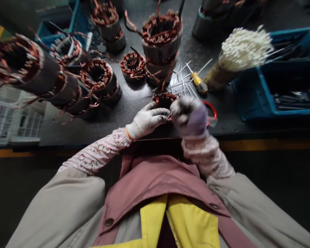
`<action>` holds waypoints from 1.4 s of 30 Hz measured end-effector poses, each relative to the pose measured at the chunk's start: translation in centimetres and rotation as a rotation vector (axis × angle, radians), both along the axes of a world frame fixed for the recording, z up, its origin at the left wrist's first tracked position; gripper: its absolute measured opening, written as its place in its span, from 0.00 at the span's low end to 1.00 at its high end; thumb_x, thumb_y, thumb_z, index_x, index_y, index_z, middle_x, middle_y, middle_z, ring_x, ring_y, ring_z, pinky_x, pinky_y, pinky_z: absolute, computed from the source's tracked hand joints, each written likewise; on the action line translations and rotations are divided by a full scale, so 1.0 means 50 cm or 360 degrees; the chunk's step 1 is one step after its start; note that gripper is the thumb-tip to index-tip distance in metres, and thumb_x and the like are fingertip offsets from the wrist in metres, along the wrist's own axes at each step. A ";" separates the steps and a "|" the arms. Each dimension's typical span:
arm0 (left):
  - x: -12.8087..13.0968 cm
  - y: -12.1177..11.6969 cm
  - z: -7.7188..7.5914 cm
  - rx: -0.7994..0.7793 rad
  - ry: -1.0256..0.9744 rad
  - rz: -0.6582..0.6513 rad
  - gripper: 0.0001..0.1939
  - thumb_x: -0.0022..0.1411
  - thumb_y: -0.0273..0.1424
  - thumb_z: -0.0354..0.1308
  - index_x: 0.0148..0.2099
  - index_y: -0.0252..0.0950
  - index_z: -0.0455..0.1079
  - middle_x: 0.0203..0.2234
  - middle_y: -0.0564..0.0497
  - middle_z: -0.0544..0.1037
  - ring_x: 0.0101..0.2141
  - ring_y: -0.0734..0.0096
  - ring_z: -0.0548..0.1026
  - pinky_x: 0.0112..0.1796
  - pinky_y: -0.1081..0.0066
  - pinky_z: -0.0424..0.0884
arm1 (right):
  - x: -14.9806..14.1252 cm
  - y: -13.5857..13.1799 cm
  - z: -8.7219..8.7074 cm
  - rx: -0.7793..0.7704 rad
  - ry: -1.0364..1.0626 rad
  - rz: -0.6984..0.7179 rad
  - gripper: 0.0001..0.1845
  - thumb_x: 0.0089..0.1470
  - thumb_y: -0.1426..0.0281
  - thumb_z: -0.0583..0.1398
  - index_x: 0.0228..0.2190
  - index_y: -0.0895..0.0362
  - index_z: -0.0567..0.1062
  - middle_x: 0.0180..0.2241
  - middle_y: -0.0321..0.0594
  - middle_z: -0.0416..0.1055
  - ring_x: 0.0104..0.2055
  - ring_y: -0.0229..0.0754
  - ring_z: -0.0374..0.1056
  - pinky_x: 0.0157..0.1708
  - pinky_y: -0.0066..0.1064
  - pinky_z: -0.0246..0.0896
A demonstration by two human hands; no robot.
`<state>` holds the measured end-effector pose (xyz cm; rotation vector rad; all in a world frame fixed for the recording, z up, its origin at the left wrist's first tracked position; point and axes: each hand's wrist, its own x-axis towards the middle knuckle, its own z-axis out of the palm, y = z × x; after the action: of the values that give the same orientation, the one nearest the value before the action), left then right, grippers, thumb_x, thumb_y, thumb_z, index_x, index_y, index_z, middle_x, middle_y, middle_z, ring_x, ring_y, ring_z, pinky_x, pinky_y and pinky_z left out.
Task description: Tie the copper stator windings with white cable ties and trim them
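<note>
A small copper-wound stator core [165,100] stands near the front edge of the dark table. My left hand [147,120], in a white glove with dark smudges, grips its near left side, the fingers reaching across the front of the windings. At the right side of the stator is my right hand [188,115], closed, in a smudged glove with a purple patch and blurred by motion. Its fingertips are close to the windings; what they pinch is hidden. Beside the right hand lies a red loop [211,111], partly covered.
Wound stators [160,41] stand stacked behind and to the left. Loose white sticks [182,81] and a yellow-handled tool [197,80] lie behind the right hand. Right of these are a bundle of white sticks [245,48] and a blue bin [266,103]. White baskets [26,120] stand left.
</note>
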<state>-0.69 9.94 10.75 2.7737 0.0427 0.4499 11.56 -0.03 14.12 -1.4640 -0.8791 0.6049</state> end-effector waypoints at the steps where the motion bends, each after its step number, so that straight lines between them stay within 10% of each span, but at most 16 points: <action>1: 0.002 -0.003 0.008 0.0011 0.0060 0.0012 0.12 0.68 0.32 0.52 0.44 0.40 0.77 0.49 0.47 0.80 0.49 0.65 0.77 0.60 0.55 0.65 | 0.010 0.029 0.003 -0.0057 0.0203 0.0026 0.24 0.67 0.61 0.46 0.24 0.58 0.69 0.17 0.31 0.66 0.12 0.27 0.52 0.12 0.19 0.54; 4: -0.010 -0.017 0.051 0.0022 0.0207 0.0038 0.13 0.68 0.33 0.53 0.47 0.35 0.76 0.53 0.44 0.77 0.53 0.61 0.74 0.58 0.57 0.67 | 0.049 0.039 0.033 0.0045 0.0195 -0.0088 0.21 0.65 0.58 0.50 0.27 0.58 0.70 0.24 0.34 0.71 0.17 0.28 0.62 0.16 0.20 0.59; 7: -0.046 -0.029 0.096 0.0043 0.0177 0.0205 0.23 0.65 0.39 0.58 0.58 0.32 0.70 0.61 0.40 0.69 0.60 0.54 0.67 0.61 0.53 0.64 | 0.102 -0.061 0.054 0.0404 -0.0411 -0.0660 0.17 0.64 0.58 0.51 0.38 0.57 0.73 0.43 0.44 0.75 0.31 0.37 0.74 0.27 0.29 0.70; 9: -0.062 -0.029 0.104 0.0104 0.0183 0.0313 0.33 0.61 0.43 0.62 0.63 0.32 0.64 0.63 0.38 0.65 0.63 0.48 0.62 0.62 0.47 0.59 | 0.137 -0.136 0.045 -0.0166 -0.1006 -0.0785 0.19 0.64 0.61 0.49 0.40 0.60 0.74 0.40 0.50 0.75 0.35 0.43 0.74 0.34 0.36 0.71; 13: -0.039 -0.020 0.067 0.0251 0.0375 0.0260 0.25 0.63 0.36 0.61 0.61 0.35 0.68 0.60 0.40 0.70 0.61 0.46 0.65 0.56 0.47 0.67 | 0.162 -0.173 0.010 -0.1291 -0.1492 -0.0076 0.21 0.51 0.68 0.61 0.47 0.62 0.75 0.43 0.55 0.75 0.43 0.55 0.74 0.40 0.44 0.69; 20: -0.054 -0.039 0.001 0.0442 0.0005 0.0246 0.16 0.66 0.36 0.57 0.53 0.38 0.74 0.48 0.41 0.79 0.48 0.56 0.76 0.40 0.61 0.77 | 0.144 -0.151 0.051 -0.2244 -0.1677 0.0576 0.33 0.58 0.65 0.55 0.62 0.63 0.59 0.38 0.55 0.76 0.38 0.54 0.74 0.34 0.37 0.60; 28: -0.073 -0.043 -0.009 0.0351 -0.0103 0.0259 0.16 0.67 0.39 0.56 0.53 0.39 0.75 0.46 0.42 0.80 0.47 0.57 0.76 0.39 0.63 0.77 | 0.034 -0.265 0.011 -0.1359 -0.1940 0.0322 0.29 0.55 0.65 0.56 0.58 0.57 0.68 0.51 0.50 0.72 0.49 0.50 0.70 0.39 0.33 0.63; 36: -0.075 -0.042 -0.005 0.0373 -0.0141 0.0261 0.16 0.67 0.39 0.55 0.52 0.39 0.76 0.45 0.43 0.81 0.47 0.58 0.77 0.39 0.63 0.77 | 0.025 -0.217 0.026 -0.1558 -0.2164 0.0455 0.26 0.58 0.66 0.54 0.57 0.58 0.70 0.41 0.51 0.76 0.37 0.48 0.73 0.27 0.30 0.52; 42: -0.073 -0.009 0.002 0.0405 -0.0188 0.0087 0.15 0.67 0.39 0.56 0.50 0.40 0.77 0.45 0.45 0.81 0.46 0.60 0.77 0.40 0.64 0.78 | 0.058 -0.249 -0.005 -0.1420 -0.1920 0.0120 0.25 0.54 0.66 0.57 0.53 0.57 0.73 0.40 0.46 0.78 0.38 0.46 0.74 0.32 0.29 0.59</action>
<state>-4.35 9.50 10.87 2.9934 0.0361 0.6755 14.44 -12.49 13.85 -2.7004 -1.7000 0.0620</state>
